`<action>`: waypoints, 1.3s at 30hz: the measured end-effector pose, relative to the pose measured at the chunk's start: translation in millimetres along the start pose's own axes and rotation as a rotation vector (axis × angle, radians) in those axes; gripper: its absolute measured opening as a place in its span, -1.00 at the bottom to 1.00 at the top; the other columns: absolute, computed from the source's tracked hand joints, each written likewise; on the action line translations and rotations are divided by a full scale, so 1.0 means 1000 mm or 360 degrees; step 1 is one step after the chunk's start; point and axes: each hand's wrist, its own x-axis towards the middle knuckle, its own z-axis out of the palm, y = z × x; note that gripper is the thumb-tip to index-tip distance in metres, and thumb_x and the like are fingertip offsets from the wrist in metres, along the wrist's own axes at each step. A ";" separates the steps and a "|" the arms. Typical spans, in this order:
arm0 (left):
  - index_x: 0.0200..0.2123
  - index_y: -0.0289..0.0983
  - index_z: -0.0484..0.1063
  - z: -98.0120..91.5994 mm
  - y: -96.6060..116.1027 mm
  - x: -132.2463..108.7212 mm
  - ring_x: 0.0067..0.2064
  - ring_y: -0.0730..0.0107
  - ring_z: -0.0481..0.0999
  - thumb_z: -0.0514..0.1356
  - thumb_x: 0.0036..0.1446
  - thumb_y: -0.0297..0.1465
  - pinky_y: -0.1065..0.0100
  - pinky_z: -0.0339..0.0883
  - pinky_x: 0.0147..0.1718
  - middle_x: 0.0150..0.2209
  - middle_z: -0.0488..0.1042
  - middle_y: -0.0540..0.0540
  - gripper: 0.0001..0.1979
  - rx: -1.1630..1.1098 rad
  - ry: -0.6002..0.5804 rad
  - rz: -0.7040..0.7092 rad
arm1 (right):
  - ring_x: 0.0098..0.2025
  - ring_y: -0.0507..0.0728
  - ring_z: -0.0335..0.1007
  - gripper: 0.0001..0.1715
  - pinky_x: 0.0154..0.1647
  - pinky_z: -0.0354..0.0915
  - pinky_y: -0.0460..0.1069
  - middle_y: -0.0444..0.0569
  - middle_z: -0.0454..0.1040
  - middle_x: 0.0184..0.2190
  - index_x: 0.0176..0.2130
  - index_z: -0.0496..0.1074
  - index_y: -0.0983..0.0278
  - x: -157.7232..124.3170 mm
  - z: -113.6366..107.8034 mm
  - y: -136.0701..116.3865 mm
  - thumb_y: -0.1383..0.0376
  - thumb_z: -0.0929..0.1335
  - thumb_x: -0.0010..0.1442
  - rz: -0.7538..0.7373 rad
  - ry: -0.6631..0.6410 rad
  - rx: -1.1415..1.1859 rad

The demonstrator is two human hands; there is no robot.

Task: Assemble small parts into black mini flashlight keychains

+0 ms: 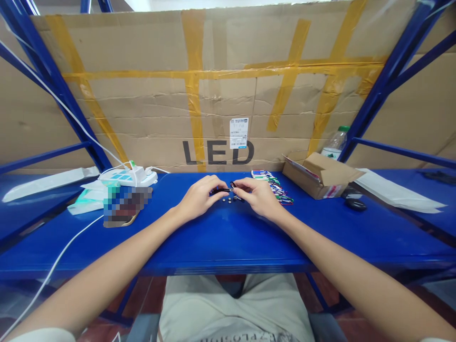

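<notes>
My left hand (pixel 198 197) pinches a small dark tube (pixel 217 191) between thumb and fingers, roughly level above the blue table. Opposite it, at the tube's right end, my right hand (pixel 259 194) has its fingertips closed on a tiny dark piece with a black loop (pixel 232 184). Whether the two pieces touch, I cannot tell. Just below the fingertips lie several small round silvery pieces (pixel 229 201) and a small dark metal part (pixel 238 198). Behind my right hand is a row of slim coloured tubes (pixel 274 184) with cord loops, partly hidden by the hand.
An open cardboard box (pixel 322 178), a bottle (pixel 335 142) and a black mouse (pixel 355 204) stand right. Left are a power strip (pixel 137 177), a blurred-out phone-like object (pixel 126 209) and a white cable (pixel 71 242). A large cardboard sheet (pixel 149 114) closes off the back.
</notes>
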 end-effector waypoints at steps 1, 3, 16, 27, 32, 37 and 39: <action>-0.05 -0.21 0.56 0.000 0.000 0.000 -0.11 0.26 0.55 0.24 0.51 -0.20 0.25 0.40 -0.09 -0.14 0.60 -0.09 -0.79 -0.0009 -0.0002 -0.0010 | -0.19 0.21 0.53 -0.74 -0.11 0.36 0.08 0.03 0.68 -0.20 -0.16 0.64 0.24 0.000 -0.001 0.000 0.13 0.41 0.37 -0.0050 0.0010 -0.0077; -0.04 -0.21 0.56 0.000 0.001 0.000 -0.11 0.26 0.55 0.23 0.51 -0.18 0.25 0.40 -0.09 -0.14 0.60 -0.09 -0.78 -0.0024 -0.0009 -0.0032 | -0.22 0.19 0.53 -0.75 -0.13 0.35 0.06 0.02 0.68 -0.23 -0.15 0.64 0.24 0.000 -0.002 0.001 0.15 0.40 0.42 -0.0150 0.0022 -0.0196; 0.01 -0.18 0.56 -0.004 -0.001 0.001 -0.04 0.21 0.58 0.18 0.54 -0.21 0.22 0.43 0.01 -0.07 0.62 -0.12 -0.78 -0.0054 -0.0027 -0.0016 | -0.14 0.21 0.58 -0.73 -0.02 0.41 0.08 0.07 0.69 -0.16 0.01 0.65 0.21 -0.003 -0.003 0.002 0.23 0.35 0.52 -0.0485 0.0015 -0.0513; 0.00 -0.22 0.57 -0.006 -0.007 0.002 -0.12 0.23 0.57 0.19 0.53 -0.18 0.24 0.42 -0.06 -0.15 0.59 -0.12 -0.74 0.0019 -0.0017 -0.0066 | -0.08 0.23 0.56 -0.63 0.03 0.42 0.09 0.08 0.63 -0.11 0.10 0.62 0.21 0.001 -0.006 0.012 0.14 0.28 0.58 -0.0397 -0.0184 -0.0468; -0.03 -0.22 0.59 -0.015 -0.008 0.003 -0.12 0.25 0.58 0.22 0.50 -0.19 0.27 0.40 -0.12 -0.14 0.60 -0.11 -0.76 0.0054 -0.0136 -0.0086 | 0.03 0.27 0.55 -0.59 0.11 0.42 0.13 0.13 0.61 -0.02 0.18 0.60 0.22 0.002 -0.010 0.018 0.13 0.28 0.58 -0.0395 -0.0262 -0.0506; -0.10 -0.23 0.62 -0.023 -0.005 0.004 -0.17 0.28 0.57 0.29 0.42 -0.26 0.29 0.36 -0.14 -0.17 0.63 -0.08 -0.82 0.0027 -0.0400 -0.0174 | -0.01 0.26 0.57 -0.58 0.08 0.43 0.11 0.11 0.62 -0.06 0.14 0.65 0.21 0.002 -0.014 0.018 0.15 0.27 0.58 -0.0329 -0.0465 -0.0475; -0.12 -0.23 0.64 -0.024 -0.003 0.004 -0.18 0.29 0.58 0.32 0.38 -0.27 0.30 0.35 -0.16 -0.18 0.64 -0.07 -0.84 -0.0032 -0.0516 -0.0239 | -0.04 0.25 0.58 -0.58 0.06 0.42 0.10 0.11 0.64 -0.09 0.08 0.68 0.22 0.002 -0.017 0.016 0.15 0.28 0.57 -0.0282 -0.0560 -0.0442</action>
